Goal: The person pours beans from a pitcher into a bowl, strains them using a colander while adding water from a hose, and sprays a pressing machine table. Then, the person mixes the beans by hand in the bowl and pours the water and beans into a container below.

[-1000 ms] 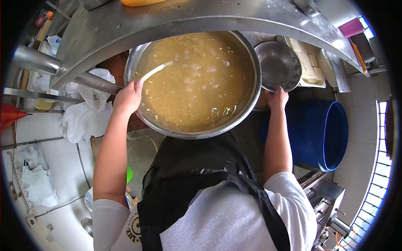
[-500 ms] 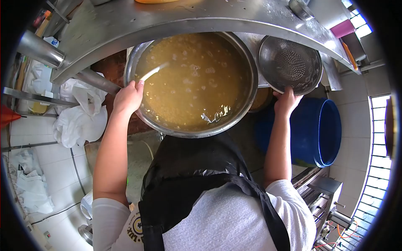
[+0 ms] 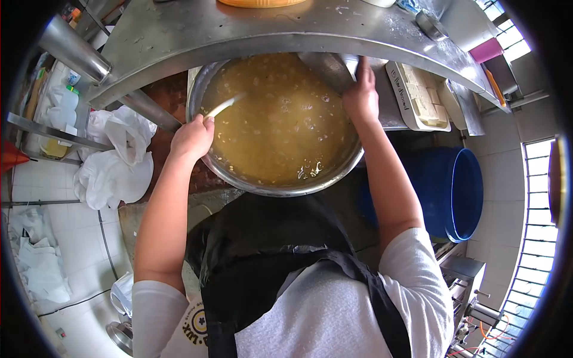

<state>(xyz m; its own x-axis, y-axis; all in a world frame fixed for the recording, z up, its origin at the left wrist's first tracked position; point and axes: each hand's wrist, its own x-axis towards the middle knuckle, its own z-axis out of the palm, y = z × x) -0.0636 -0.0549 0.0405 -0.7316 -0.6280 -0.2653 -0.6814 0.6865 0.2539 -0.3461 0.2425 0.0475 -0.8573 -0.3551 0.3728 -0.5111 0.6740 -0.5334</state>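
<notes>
A large round metal basin (image 3: 286, 190) holds cloudy yellow-brown liquid (image 3: 274, 131) with pale grains and bits of foam. At its left rim, my left hand (image 3: 192, 140) is closed around a thin white hose-like tube (image 3: 222, 107), whose far end reaches over the liquid. My right hand (image 3: 362, 98) grips the rim of a metal colander (image 3: 329, 68), tilted on its side at the back right of the basin. The colander's lower edge meets the liquid, and the counter's edge hides part of it.
A steel counter (image 3: 286, 31) overhangs the basin's far side. Right of it sits a white tray (image 3: 396, 98) of pale blocks. A blue barrel (image 3: 444, 188) stands below right; white plastic bags (image 3: 113, 173) hang at left.
My right hand has carried the colander left from beside the basin into it, tipping it on edge. The tray of pale blocks is now uncovered. My left hand still holds the tube.
</notes>
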